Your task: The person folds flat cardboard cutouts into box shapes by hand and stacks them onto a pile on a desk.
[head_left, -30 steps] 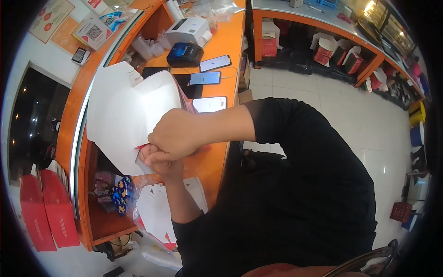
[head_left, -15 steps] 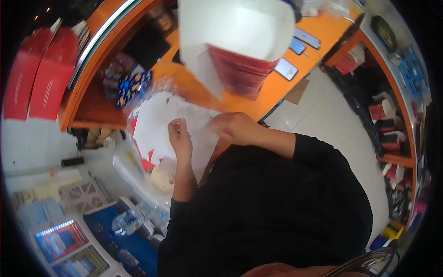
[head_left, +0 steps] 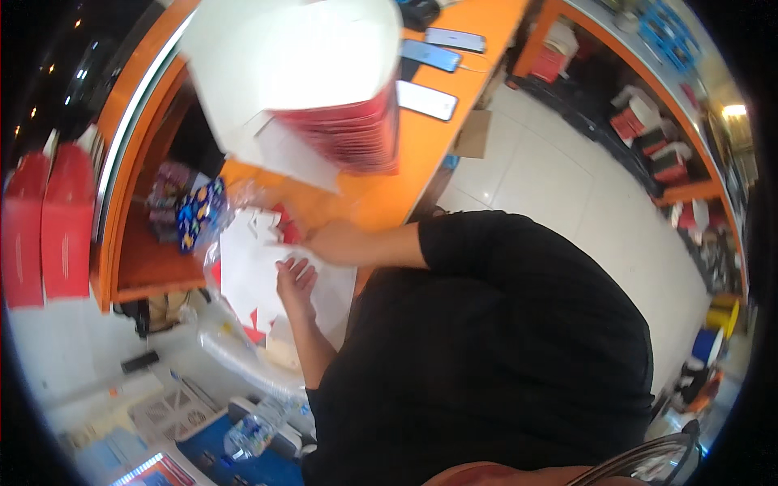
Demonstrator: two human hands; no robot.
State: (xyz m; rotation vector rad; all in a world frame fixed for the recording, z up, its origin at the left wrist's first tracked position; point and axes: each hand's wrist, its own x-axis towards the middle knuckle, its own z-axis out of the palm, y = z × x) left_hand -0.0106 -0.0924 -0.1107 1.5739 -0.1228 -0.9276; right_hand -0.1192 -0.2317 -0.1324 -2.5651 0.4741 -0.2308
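Observation:
My left hand (head_left: 296,283) lies flat, fingers spread, on a pile of flat white-and-red cardboard blanks (head_left: 247,271) inside a clear plastic bag at the counter's near end. My right hand (head_left: 334,241) reaches in from the right and pinches the upper edge of the same pile. A tall stack of folded red-and-white boxes (head_left: 340,121) with a white top stands on the orange counter (head_left: 421,154) just beyond both hands.
Three phones (head_left: 427,99) lie on the counter farther along. A shelf under the counter holds colourful packets (head_left: 194,212). Red paper bags (head_left: 44,227) stand at the left. A plastic bottle (head_left: 251,433) and boxes sit low on the left; tiled floor lies to the right.
The view has swung down and toward the counter's near end. My hands left the white box they held up and now rest on the bagged flat blanks.

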